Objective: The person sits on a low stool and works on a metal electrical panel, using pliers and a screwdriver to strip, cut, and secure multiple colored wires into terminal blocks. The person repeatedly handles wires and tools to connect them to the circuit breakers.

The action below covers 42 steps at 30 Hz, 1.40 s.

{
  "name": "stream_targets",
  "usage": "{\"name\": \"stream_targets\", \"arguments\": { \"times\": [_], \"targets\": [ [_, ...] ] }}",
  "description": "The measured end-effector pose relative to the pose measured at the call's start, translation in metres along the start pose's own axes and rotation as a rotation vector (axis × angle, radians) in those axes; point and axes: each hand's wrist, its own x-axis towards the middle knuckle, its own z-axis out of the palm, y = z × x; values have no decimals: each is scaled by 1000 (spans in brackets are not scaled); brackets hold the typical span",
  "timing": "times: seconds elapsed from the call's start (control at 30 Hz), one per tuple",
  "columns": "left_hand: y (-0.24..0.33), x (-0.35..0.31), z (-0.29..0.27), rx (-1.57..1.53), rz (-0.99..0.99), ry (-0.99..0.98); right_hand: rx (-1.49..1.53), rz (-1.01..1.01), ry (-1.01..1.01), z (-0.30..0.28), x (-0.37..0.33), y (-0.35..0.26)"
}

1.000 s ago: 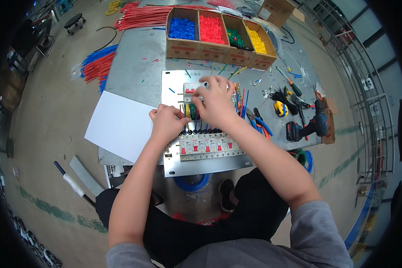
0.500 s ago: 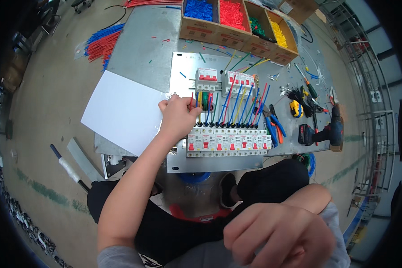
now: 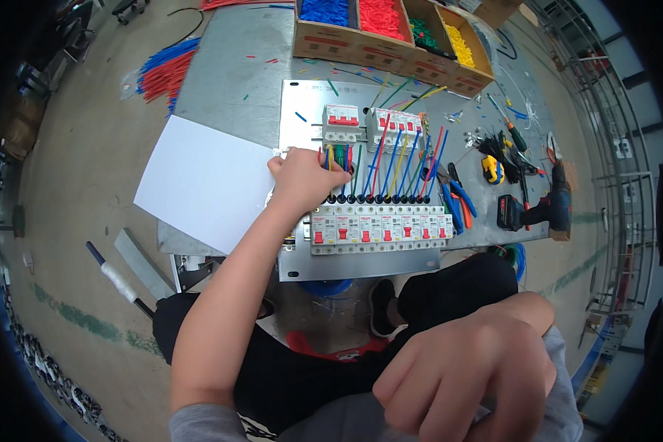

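My left hand [image 3: 306, 179] reaches over the left end of a row of upright coloured wires [image 3: 394, 166]. Its fingers are bent among the leftmost wires, and what they grip is hidden behind the hand. The wires rise from black holes along the top of a row of white circuit breakers [image 3: 387, 227] with red switches. These breakers sit on a metal mounting plate [image 3: 361, 267]. Farther up the plate are a smaller breaker [image 3: 342, 118] and a wider breaker block [image 3: 398, 127]. Close to the camera, my right hand [image 3: 468, 372] is curled, its fingertips turned away; its contents cannot be made out.
White paper [image 3: 202, 184] lies left of the plate. Cardboard boxes [image 3: 390, 51] of blue, red, green and yellow pieces stand at the back. To the right are pliers [image 3: 457, 199], a yellow tape measure [image 3: 493, 169], a screwdriver [image 3: 517, 136] and a cordless drill [image 3: 541, 210]. Red and blue wires [image 3: 166, 77] hang at the far left.
My left hand has shifted slightly right along the wires, its thumb now in front of the green and red ones. My right hand has turned a little and remains curled.
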Motion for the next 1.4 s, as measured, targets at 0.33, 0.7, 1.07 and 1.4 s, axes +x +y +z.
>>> {"name": "stream_targets", "arguments": {
  "times": [0.33,0.7,1.07,1.4],
  "targets": [
    [-4,-8,12,-45,62,167,-42,285,-4,-22,-10,-20],
    [-8,2,1,-163,-38,-41,-1250,1281,526,-151,-28,-15],
    [-2,2,16,-310,-82,104,-1459,1266,516,-181,-61,42],
    [0,-1,20,-251,-87,172,-1553,1110,574,-195,-75,56]
  ]
}}
